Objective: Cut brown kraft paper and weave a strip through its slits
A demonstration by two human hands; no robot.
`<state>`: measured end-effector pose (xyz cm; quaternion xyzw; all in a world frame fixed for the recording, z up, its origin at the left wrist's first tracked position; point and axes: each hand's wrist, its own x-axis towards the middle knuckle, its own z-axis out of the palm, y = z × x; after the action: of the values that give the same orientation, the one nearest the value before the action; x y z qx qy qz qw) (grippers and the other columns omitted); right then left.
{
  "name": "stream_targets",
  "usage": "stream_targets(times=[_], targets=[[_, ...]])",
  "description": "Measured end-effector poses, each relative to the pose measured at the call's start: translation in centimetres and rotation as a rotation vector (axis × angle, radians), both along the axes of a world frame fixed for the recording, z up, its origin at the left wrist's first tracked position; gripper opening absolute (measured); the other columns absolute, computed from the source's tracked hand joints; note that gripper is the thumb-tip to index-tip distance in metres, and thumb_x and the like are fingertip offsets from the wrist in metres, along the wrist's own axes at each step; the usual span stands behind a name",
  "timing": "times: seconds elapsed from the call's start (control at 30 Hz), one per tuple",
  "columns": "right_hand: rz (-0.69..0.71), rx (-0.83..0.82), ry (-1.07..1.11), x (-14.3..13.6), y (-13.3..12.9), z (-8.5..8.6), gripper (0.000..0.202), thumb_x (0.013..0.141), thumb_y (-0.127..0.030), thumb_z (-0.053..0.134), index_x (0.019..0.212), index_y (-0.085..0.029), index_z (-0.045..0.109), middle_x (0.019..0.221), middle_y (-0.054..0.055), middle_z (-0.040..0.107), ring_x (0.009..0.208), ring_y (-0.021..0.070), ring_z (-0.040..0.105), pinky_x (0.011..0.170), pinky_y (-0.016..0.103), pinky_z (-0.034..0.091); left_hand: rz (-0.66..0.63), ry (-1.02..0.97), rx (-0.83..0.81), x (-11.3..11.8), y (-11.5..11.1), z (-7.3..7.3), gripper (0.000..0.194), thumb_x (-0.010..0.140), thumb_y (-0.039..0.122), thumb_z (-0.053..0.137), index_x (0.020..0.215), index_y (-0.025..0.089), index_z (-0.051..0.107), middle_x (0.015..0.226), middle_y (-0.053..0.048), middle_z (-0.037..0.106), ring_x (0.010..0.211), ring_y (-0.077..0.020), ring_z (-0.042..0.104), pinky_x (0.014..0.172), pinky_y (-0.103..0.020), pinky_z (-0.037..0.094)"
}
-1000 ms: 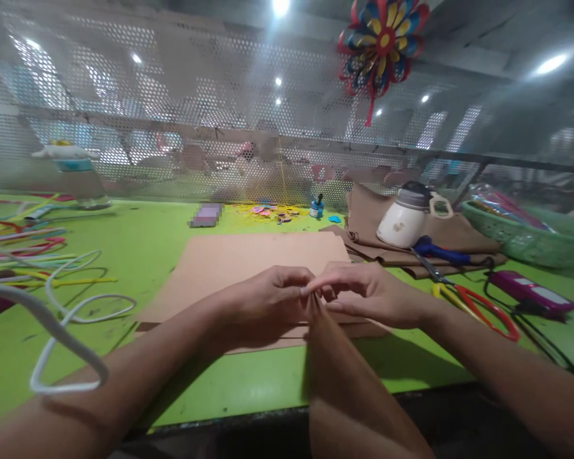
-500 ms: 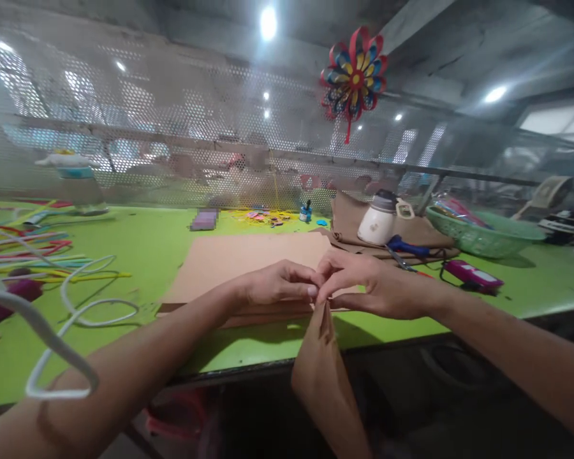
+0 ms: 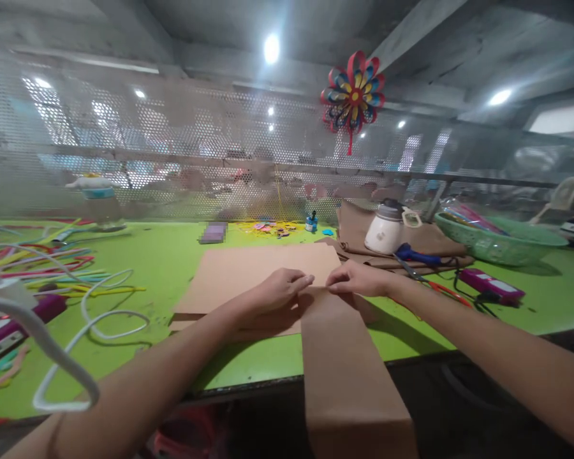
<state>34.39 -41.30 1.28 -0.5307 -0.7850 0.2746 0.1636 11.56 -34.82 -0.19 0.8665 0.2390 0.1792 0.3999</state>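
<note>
Green table; left hand (image 3: 280, 288) and right hand (image 3: 358, 278) pinch paper strip (image 3: 344, 363) top corners — strip runs toward 6 o'clock.

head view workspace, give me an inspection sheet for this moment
surface: green table, scuffed, front edge dark
job's things: brown paper strip hangs over the front edge; flat brown sheets lie under it
clutter: coloured cords, white jug, blue-handled scissors, green basket, purple case
hands: left hand and right hand each pinch a top corner of the strip
cables: white cord loops at left
surroundings: perforated screen, paper pinwheel, ceiling lights
</note>
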Motion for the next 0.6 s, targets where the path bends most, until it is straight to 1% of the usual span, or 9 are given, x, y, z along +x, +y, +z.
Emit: stream_targets(times=[0.07, 0.13, 0.2, 0.27, 0.37, 0.43, 0.53, 0.6], targets=[[0.023, -0.013, 0.012, 0.3, 1.3, -1.0, 0.033, 0.083, -0.04, 0.058, 0.089, -0.012, 0.073, 0.077, 0.004, 0.069, 0.07, 0.016, 0.057, 0.067, 0.027, 0.044, -0.03, 0.033, 0.053, 0.1, -0.4, -0.1, 0.039, 0.086, 0.046, 0.048, 0.086, 0.013, 0.068, 0.082, -0.007, 0.067, 0.072, -0.0179, 0.057, 0.065, -0.029, 0.041], [0.041, -0.017, 0.021, 0.5, 1.9, -1.7, 0.033, 0.083, -0.041, 0.058, 0.091, -0.013, 0.073, 0.082, 0.005, 0.071, 0.074, 0.0169, 0.059, 0.069, 0.027, 0.045, -0.022, 0.08, 0.109, 0.5, -0.5, -0.4, 0.033, 0.085, 0.039, 0.05, 0.092, 0.013, 0.07, 0.089, -0.008, 0.07, 0.077, -0.019, 0.058, 0.068, -0.028, 0.042], [0.043, -0.005, 0.029, 0.6, 2.2, -2.1, 0.031, 0.082, -0.039, 0.059, 0.092, -0.013, 0.073, 0.085, 0.005, 0.071, 0.078, 0.0179, 0.061, 0.071, 0.027, 0.045, 0.026, 0.128, 0.156, 0.9, -0.2, -0.8, 0.031, 0.084, 0.034, 0.05, 0.094, 0.013, 0.071, 0.089, -0.009, 0.071, 0.078, -0.0199, 0.06, 0.069, -0.029, 0.043], [0.016, 0.024, 0.029, 0.6, 2.1, -2.4, 0.029, 0.082, -0.038, 0.059, 0.091, -0.014, 0.073, 0.085, 0.005, 0.072, 0.08, 0.0187, 0.061, 0.071, 0.027, 0.046, 0.085, 0.149, 0.185, 1.2, 0.1, -1.2, 0.03, 0.082, 0.032, 0.051, 0.095, 0.013, 0.071, 0.088, -0.009, 0.072, 0.078, -0.0203, 0.061, 0.069, -0.029, 0.043], [-0.062, 0.106, 0.013, 0.4, 1.5, -2.7, 0.024, 0.083, -0.034, 0.058, 0.088, -0.015, 0.072, 0.083, 0.006, 0.07, 0.078, 0.0192, 0.06, 0.072, 0.029, 0.044, 0.134, 0.158, 0.215, 1.4, 0.2, -1.4, 0.03, 0.082, 0.031, 0.051, 0.097, 0.014, 0.071, 0.089, -0.009, 0.072, 0.079, -0.0208, 0.062, 0.071, -0.03, 0.044], [-0.087, 0.178, -0.014, 0.2, 1.0, -2.9, 0.019, 0.082, -0.028, 0.059, 0.085, -0.015, 0.072, 0.084, 0.006, 0.068, 0.079, 0.0189, 0.058, 0.073, 0.029, 0.043, 0.142, 0.172, 0.224, 1.4, -0.1, -1.2, 0.03, 0.083, 0.031, 0.051, 0.097, 0.014, 0.071, 0.091, -0.01, 0.072, 0.08, -0.021, 0.062, 0.071, -0.03, 0.044], [-0.045, 0.296, -0.077, 0.3, 0.4, -3.1, 0.014, 0.081, -0.021, 0.061, 0.081, -0.015, 0.073, 0.082, 0.007, 0.063, 0.08, 0.0179, 0.056, 0.073, 0.029, 0.042, 0.146, 0.209, 0.271, 1.5, -0.6, -1.0, 0.028, 0.085, 0.03, 0.049, 0.094, 0.015, 0.071, 0.088, -0.009, 0.071, 0.078, -0.0207, 0.061, 0.069, -0.03, 0.044], [-0.001, 0.351, -0.105, 0.5, 0.3, -3.4, 0.015, 0.083, -0.02, 0.06, 0.081, -0.015, 0.074, 0.08, 0.007, 0.062, 0.079, 0.0173, 0.056, 0.071, 0.028, 0.043, 0.148, 0.213, 0.366, 1.7, -0.9, -1.1, 0.025, 0.086, 0.028, 0.05, 0.09, 0.015, 0.071, 0.087, -0.008, 0.069, 0.079, -0.0204, 0.06, 0.071, -0.03, 0.043]])
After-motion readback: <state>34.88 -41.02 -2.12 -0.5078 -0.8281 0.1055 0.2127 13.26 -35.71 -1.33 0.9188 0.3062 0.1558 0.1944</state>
